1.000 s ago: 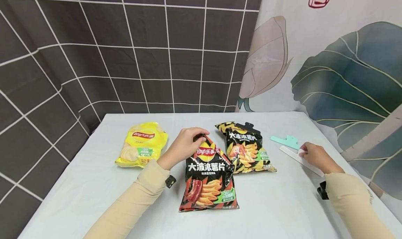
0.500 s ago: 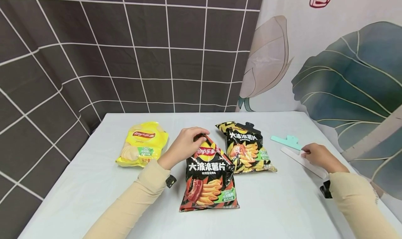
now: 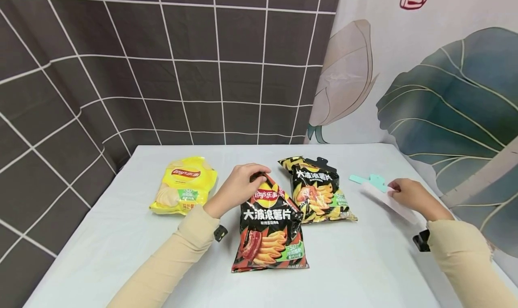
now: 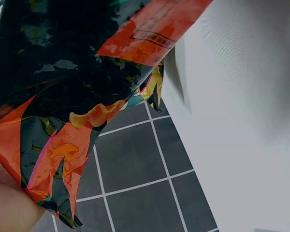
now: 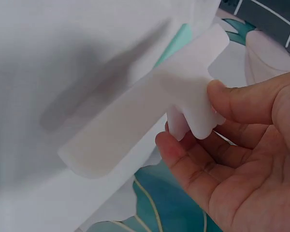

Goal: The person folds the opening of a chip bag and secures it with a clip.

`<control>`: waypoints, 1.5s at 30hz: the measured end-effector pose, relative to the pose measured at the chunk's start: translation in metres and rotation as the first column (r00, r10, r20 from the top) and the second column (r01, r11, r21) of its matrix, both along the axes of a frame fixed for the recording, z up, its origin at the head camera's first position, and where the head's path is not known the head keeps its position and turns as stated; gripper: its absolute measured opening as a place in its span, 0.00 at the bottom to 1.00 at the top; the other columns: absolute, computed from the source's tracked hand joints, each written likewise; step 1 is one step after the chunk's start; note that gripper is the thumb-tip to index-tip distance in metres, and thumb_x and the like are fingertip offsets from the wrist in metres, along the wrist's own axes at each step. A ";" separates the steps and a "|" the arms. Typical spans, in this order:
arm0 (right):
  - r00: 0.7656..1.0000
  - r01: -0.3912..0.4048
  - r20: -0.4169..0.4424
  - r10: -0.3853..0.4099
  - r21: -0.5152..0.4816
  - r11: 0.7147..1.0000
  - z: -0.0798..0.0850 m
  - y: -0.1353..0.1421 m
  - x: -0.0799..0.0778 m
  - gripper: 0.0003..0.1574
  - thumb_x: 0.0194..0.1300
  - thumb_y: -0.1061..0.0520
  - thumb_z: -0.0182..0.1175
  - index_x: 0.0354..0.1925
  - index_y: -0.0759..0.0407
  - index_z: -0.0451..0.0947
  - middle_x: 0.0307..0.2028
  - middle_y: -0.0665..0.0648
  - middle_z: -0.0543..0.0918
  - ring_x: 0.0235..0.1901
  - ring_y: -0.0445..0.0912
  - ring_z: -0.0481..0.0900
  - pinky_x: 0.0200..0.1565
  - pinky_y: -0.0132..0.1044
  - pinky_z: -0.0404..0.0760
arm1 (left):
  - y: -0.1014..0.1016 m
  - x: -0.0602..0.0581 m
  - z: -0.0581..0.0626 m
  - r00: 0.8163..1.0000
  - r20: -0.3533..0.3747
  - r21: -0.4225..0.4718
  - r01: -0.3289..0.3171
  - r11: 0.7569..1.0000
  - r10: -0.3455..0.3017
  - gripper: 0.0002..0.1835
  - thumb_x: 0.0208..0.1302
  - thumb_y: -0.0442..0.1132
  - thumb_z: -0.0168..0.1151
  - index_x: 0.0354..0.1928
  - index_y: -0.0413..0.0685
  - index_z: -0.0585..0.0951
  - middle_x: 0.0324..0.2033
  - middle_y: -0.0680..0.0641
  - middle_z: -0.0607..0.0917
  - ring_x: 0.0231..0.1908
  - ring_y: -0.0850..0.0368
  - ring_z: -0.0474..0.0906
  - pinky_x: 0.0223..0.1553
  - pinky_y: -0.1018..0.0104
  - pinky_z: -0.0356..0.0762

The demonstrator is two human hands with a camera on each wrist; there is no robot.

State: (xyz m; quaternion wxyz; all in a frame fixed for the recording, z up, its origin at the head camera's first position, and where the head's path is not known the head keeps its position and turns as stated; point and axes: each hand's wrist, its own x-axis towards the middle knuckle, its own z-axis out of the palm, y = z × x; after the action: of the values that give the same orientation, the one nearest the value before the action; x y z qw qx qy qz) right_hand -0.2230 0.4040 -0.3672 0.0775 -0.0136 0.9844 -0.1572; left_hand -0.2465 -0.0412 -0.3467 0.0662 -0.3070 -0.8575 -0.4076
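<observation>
From the head view the left hand [image 3: 238, 184] still pinches the black bag's [image 3: 269, 225] top while the right hand [image 3: 410, 198] has lifted the white clip [image 3: 388, 201] off the worktop [image 3: 356, 263], left wrist showing the gripped bag [image 4: 63, 96], right wrist the clip [image 5: 145, 116] pinched between thumb and fingers [image 5: 183, 154], ready for sealing.

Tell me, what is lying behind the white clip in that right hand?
Behind the white clip pinched by the right hand, a mint-green clip lies on the table. The white clip and hand cover its near end.
</observation>
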 end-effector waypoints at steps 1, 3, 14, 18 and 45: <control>1.000 -0.006 -0.003 0.006 -0.002 1.000 0.001 -0.001 0.000 0.20 0.62 0.66 0.53 0.47 0.84 0.71 0.38 0.76 0.78 0.37 0.63 0.76 0.42 0.58 0.76 | 0.000 0.000 0.000 1.000 0.003 -0.002 0.001 1.000 -0.001 0.13 0.66 0.32 0.58 0.50 0.44 0.83 0.50 0.45 0.85 0.50 0.54 0.81 0.49 0.61 0.80; 1.000 -0.020 -0.013 0.020 -0.005 1.000 0.003 -0.004 -0.001 0.20 0.62 0.66 0.53 0.47 0.84 0.71 0.38 0.76 0.78 0.37 0.62 0.76 0.41 0.57 0.77 | 0.000 0.000 0.000 1.000 0.008 -0.004 0.004 1.000 -0.004 0.13 0.66 0.32 0.58 0.50 0.44 0.83 0.50 0.46 0.85 0.50 0.54 0.81 0.50 0.61 0.80; 0.996 -0.068 -0.060 0.064 -0.054 0.996 0.019 -0.034 -0.004 0.21 0.65 0.61 0.55 0.49 0.80 0.73 0.40 0.73 0.80 0.37 0.59 0.78 0.42 0.55 0.79 | -0.001 0.000 0.002 1.000 0.006 0.004 0.006 1.000 -0.006 0.13 0.66 0.31 0.57 0.50 0.43 0.83 0.50 0.45 0.85 0.51 0.53 0.81 0.52 0.60 0.79; 0.995 -0.075 -0.064 0.070 -0.078 0.994 0.025 -0.047 -0.005 0.22 0.66 0.60 0.56 0.50 0.79 0.73 0.41 0.73 0.80 0.39 0.59 0.78 0.44 0.56 0.79 | -0.001 0.001 0.003 1.000 0.006 0.004 0.012 1.000 -0.012 0.13 0.66 0.31 0.57 0.50 0.43 0.83 0.50 0.45 0.85 0.50 0.54 0.81 0.50 0.60 0.79; 0.987 -0.130 -0.120 0.109 -0.185 0.974 0.046 -0.123 0.000 0.23 0.68 0.58 0.55 0.55 0.73 0.75 0.45 0.69 0.82 0.44 0.58 0.80 0.45 0.51 0.79 | -0.001 0.001 0.002 1.000 0.017 0.008 0.006 1.000 -0.006 0.13 0.66 0.32 0.57 0.51 0.44 0.83 0.50 0.46 0.85 0.50 0.55 0.81 0.49 0.61 0.79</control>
State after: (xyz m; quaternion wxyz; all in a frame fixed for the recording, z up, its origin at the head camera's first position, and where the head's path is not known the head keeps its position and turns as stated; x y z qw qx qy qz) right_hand -0.2234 0.2812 -0.3213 0.0313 -0.0888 0.9648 -0.2454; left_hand -0.2450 -0.0421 -0.3448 0.0586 -0.3058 -0.8555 -0.4137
